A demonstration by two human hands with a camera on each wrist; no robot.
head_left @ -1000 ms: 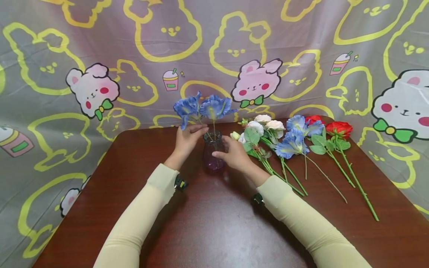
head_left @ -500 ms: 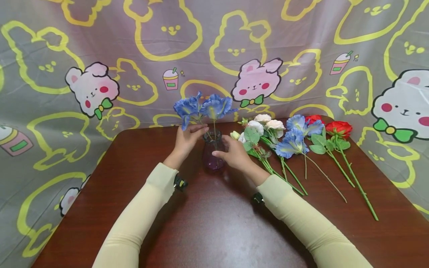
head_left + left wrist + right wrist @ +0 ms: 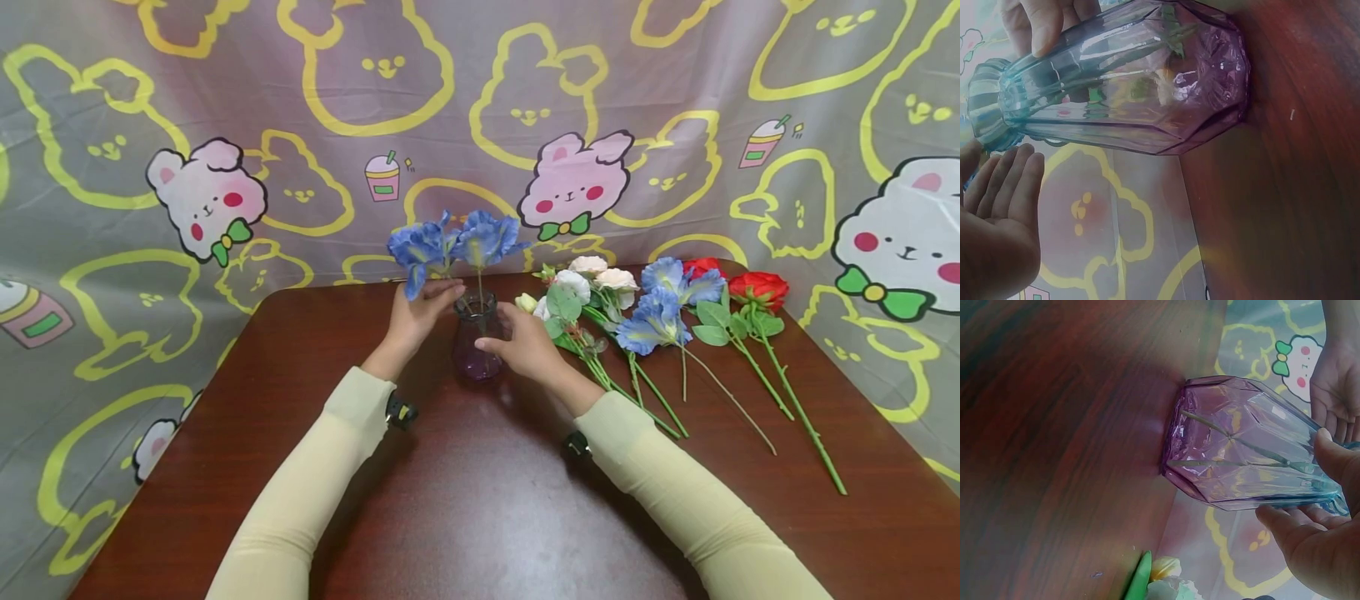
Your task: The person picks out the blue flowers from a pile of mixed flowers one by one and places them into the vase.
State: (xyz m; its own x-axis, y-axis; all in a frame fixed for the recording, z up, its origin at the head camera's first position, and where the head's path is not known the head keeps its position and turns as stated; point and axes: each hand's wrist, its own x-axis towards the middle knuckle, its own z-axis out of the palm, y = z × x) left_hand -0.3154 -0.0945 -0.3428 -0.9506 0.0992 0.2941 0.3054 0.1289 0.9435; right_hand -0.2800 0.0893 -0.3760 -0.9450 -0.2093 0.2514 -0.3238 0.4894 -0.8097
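A faceted glass vase (image 3: pixel 474 358), purple at the base and bluish at the neck, stands upright on the table. My right hand (image 3: pixel 528 343) grips its right side, thumb in front and fingers behind. Two blue iris-like flowers (image 3: pixel 487 239) rise from the mouth. Their stems (image 3: pixel 1235 464) reach the bottom of the vase in the right wrist view. My left hand (image 3: pixel 416 321) is at the left of the rim, under the left bloom (image 3: pixel 420 246). Its fingers (image 3: pixel 1025 187) look relaxed near the rim in the left wrist view; the bloom partly hides it in the head view.
To the right lie white and pale pink flowers (image 3: pixel 573 287), blue iris-like flowers (image 3: pixel 651 321) and red roses (image 3: pixel 759 290), stems toward the front. A patterned cloth (image 3: pixel 450 100) hangs behind the brown table (image 3: pixel 487 500).
The left blue bloom has sunk slightly and tipped forward, now overlapping the left hand. The left hand has shifted slightly left. The right hand and vase stay nearly still.
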